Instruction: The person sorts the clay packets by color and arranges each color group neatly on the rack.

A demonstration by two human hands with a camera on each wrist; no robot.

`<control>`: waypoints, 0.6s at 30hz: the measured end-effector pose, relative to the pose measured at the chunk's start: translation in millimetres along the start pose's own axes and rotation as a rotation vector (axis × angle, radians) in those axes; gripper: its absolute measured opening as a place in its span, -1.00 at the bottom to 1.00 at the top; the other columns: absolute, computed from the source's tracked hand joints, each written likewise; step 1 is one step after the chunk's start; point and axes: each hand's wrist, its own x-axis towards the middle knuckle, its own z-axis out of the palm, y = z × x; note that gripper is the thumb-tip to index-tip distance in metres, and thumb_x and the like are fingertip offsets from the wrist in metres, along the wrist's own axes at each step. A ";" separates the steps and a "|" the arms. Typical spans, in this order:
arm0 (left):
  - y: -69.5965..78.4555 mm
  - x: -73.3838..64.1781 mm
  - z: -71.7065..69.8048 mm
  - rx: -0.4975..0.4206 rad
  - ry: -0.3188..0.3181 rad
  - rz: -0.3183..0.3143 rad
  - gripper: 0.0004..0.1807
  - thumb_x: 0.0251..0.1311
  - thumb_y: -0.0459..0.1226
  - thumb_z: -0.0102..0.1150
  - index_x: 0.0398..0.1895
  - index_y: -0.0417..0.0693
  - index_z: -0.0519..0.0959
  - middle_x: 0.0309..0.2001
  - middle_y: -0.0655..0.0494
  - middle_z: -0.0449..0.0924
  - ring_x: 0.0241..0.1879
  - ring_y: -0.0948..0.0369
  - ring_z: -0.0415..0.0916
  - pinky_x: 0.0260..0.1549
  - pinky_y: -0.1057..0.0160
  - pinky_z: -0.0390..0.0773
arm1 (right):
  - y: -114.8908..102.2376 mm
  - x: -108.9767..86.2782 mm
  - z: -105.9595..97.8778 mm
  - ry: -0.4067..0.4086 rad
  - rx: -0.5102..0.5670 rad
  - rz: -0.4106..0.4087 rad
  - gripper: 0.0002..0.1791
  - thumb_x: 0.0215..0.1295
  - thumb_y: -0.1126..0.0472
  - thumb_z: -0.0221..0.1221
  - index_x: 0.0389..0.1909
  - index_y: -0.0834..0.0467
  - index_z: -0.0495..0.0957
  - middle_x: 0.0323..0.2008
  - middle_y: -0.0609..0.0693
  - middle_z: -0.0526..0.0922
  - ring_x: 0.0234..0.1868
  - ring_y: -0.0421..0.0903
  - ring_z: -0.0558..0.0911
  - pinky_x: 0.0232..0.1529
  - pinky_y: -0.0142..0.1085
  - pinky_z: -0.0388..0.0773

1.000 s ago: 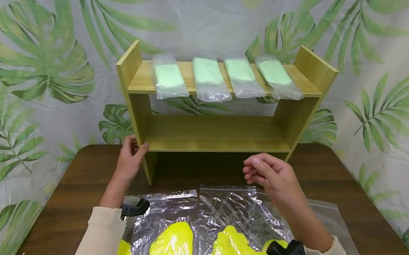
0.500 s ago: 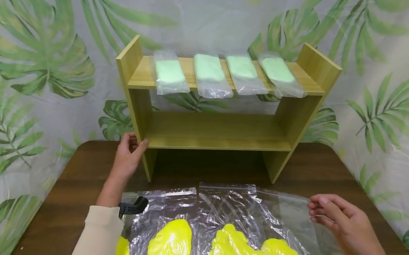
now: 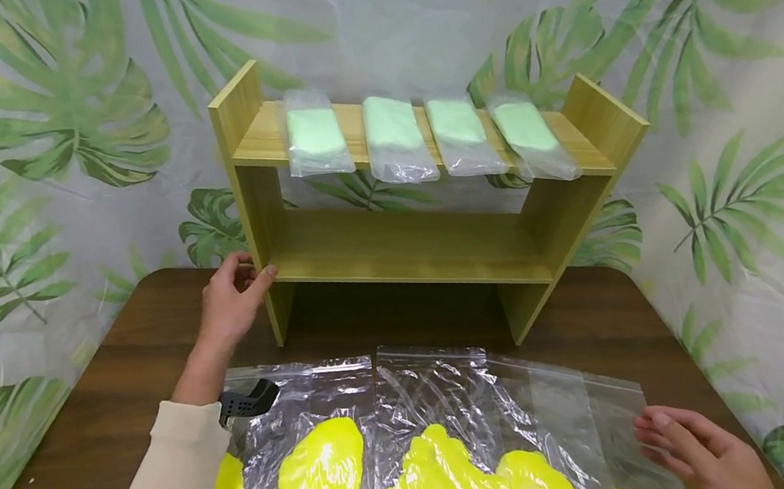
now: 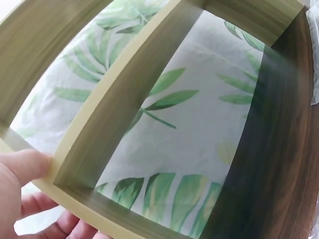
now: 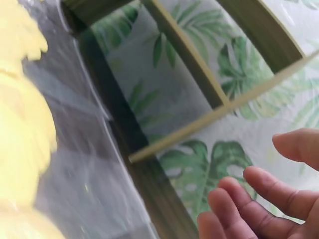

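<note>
A small wooden shelf [image 3: 399,244] stands on the brown table. My left hand [image 3: 231,303] grips its left side panel [image 3: 249,212]; in the left wrist view the thumb [image 4: 27,165] lies at the front while the fingers go behind the edge. Over at the right, my right hand [image 3: 703,447] is by the edge of a clear zip bag [image 3: 558,394], its fingers loosely bent. Nothing lies between those fingers in the right wrist view. Yellow lumps [image 3: 319,471] show inside or under the clear bags in front of the shelf.
Several pale green packets [image 3: 390,125] in clear wrappers lie along the top board, overhanging its front edge. A leaf-patterned cloth [image 3: 397,21] hangs behind. Brown tabletop [image 3: 95,419] extends to the left of the bags.
My right hand has moved from in front of the shelf's right end, rightward and down, to the bag's right edge. The left hand stays on the side panel.
</note>
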 end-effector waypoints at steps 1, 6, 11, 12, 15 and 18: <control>0.7 -0.5 0.1 0.003 0.006 -0.004 -0.44 0.32 0.05 0.08 0.14 -0.19 0.36 -0.08 -0.16 0.48 -0.12 0.01 0.44 -0.36 0.26 0.45 | 1.0 0.8 -4.1 0.004 -0.010 0.009 -0.80 0.40 0.15 0.12 -0.08 0.07 0.65 -0.20 -0.13 0.73 -0.19 -0.16 0.71 -0.24 -0.25 0.63; 1.5 -3.6 -2.5 -0.020 0.020 -0.031 -0.42 0.29 0.07 0.11 0.14 -0.17 0.38 -0.09 -0.13 0.48 -0.15 0.06 0.45 -0.41 0.38 0.46 | 6.1 7.1 -25.0 0.029 -0.119 0.123 -0.89 0.37 0.06 0.16 -0.17 -0.13 0.63 -0.24 -0.25 0.71 -0.21 -0.23 0.70 -0.24 -0.27 0.62; -0.6 -5.8 -7.3 -0.041 0.036 -0.056 -0.42 0.27 0.07 0.12 0.15 -0.18 0.39 -0.07 -0.14 0.49 -0.12 0.09 0.44 -0.39 0.45 0.46 | 16.8 17.0 -42.3 0.044 -0.298 0.312 -0.46 0.30 -0.13 0.18 0.16 0.12 0.47 -0.17 -0.20 0.68 -0.21 -0.27 0.67 -0.16 -0.22 0.61; -1.0 -5.7 -8.1 -0.037 0.040 -0.056 -0.42 0.27 0.07 0.12 0.15 -0.18 0.40 -0.06 -0.14 0.49 -0.11 0.10 0.43 -0.37 0.43 0.45 | 19.5 19.0 -45.6 0.039 -0.332 0.340 -0.33 0.29 -0.16 0.18 0.24 0.22 0.39 -0.13 -0.15 0.67 -0.20 -0.25 0.67 -0.14 -0.19 0.60; -2.9 -4.8 -9.9 -0.019 0.044 -0.052 -0.42 0.28 0.08 0.10 0.15 -0.17 0.40 -0.05 -0.14 0.49 -0.08 0.07 0.42 -0.29 0.33 0.43 | 29.8 23.6 -55.5 0.042 -0.390 0.390 -0.12 0.26 -0.21 0.18 0.32 0.39 0.24 -0.09 -0.04 0.66 -0.18 -0.19 0.66 -0.13 -0.15 0.60; -4.6 -3.6 -10.8 -0.017 0.044 -0.046 -0.41 0.28 0.08 0.10 0.17 -0.17 0.39 -0.02 -0.16 0.49 -0.03 0.03 0.41 -0.21 0.22 0.41 | 41.3 25.9 -66.5 0.051 -0.459 0.403 -0.06 0.24 -0.25 0.18 0.29 0.47 0.23 -0.09 0.11 0.67 -0.16 -0.05 0.68 -0.17 -0.11 0.61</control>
